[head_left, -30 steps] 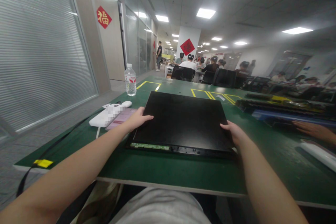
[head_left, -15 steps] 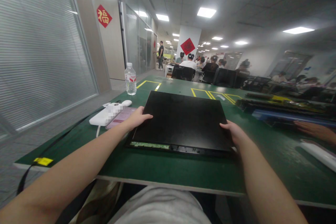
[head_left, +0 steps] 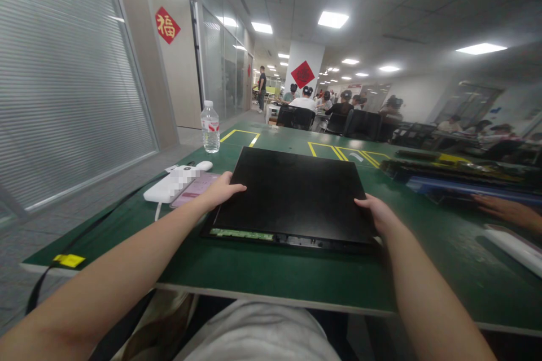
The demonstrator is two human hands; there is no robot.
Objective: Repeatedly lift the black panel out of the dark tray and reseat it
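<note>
A flat black display panel (head_left: 296, 192) lies in front of me, face up. Along its near edge a green circuit strip (head_left: 242, 234) is exposed. My left hand (head_left: 222, 189) grips the panel's left side, thumb on top and the other fingers hidden beneath or behind the edge. On the opposite side my right hand (head_left: 377, 214) holds the right edge the same way, its thumb resting on the dark surface. Whether the panel touches the table all round I cannot tell.
The green table (head_left: 271, 276) has yellow tape marks. Left stand a water bottle (head_left: 210, 127), a white device (head_left: 169, 187) and a pinkish phone (head_left: 192, 189). At right another person's hand (head_left: 508, 211) is near a blue strip (head_left: 461, 189) and stacked dark parts (head_left: 449, 172).
Both hands and the panel have stayed practically still. Far off, a standing person has shifted slightly to the right.
</note>
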